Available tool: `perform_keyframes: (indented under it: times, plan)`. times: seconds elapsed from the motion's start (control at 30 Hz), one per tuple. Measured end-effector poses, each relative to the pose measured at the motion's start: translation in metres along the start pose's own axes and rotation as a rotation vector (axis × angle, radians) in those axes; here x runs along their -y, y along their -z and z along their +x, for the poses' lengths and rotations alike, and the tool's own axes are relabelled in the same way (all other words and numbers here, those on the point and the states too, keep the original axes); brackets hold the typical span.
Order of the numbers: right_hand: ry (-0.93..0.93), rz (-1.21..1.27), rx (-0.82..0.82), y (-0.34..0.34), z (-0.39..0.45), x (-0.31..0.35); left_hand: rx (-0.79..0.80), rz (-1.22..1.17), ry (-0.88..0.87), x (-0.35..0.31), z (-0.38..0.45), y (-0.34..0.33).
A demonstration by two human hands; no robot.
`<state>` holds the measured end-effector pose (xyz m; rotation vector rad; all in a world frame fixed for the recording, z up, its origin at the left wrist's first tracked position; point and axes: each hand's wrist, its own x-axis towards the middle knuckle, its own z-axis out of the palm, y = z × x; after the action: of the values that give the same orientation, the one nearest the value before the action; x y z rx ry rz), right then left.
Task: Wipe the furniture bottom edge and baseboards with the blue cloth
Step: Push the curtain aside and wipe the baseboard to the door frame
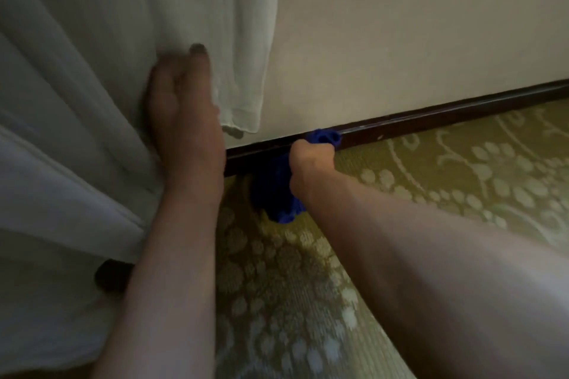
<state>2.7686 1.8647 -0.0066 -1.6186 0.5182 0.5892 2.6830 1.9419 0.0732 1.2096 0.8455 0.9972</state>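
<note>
Right hand on cloth at baseboard, left hand holding curtain back.

Right hand (303,160) fingers were curled, gripping the blue cloth (277,191) against the dark baseboard (446,112). Baseboard's long axis ran up-right from the fist, so the wipe likely went that way. Left hand (181,108), fingers together and straight, pressed the white curtain (92,71) aside; the right hand was nearer the work.

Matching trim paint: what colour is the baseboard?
Dark brown, almost black, baseboard; head view, the only one, in dim light.
</note>
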Motion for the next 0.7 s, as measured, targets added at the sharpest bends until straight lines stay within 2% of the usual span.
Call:
perform_keyframes:
  times: [0.07,0.17,0.4,0.57,0.7]
  plan:
    - [0.067,-0.05,0.057,-0.014,-0.002,-0.012,0.026,0.029,0.005,0.002,-0.006,0.0]
    - [0.119,-0.088,0.118,-0.039,-0.006,-0.023,0.017,-0.003,0.116,0.004,-0.002,0.007]
    - [0.047,-0.136,0.239,-0.084,-0.026,-0.062,-0.007,-0.036,0.11,0.008,0.014,0.035]
    - [0.005,-0.152,0.324,-0.085,-0.025,-0.065,0.039,-0.02,0.134,0.013,0.016,0.035]
    - [-0.01,0.005,0.176,-0.076,-0.014,-0.055,0.072,0.004,0.145,0.02,0.015,0.04]
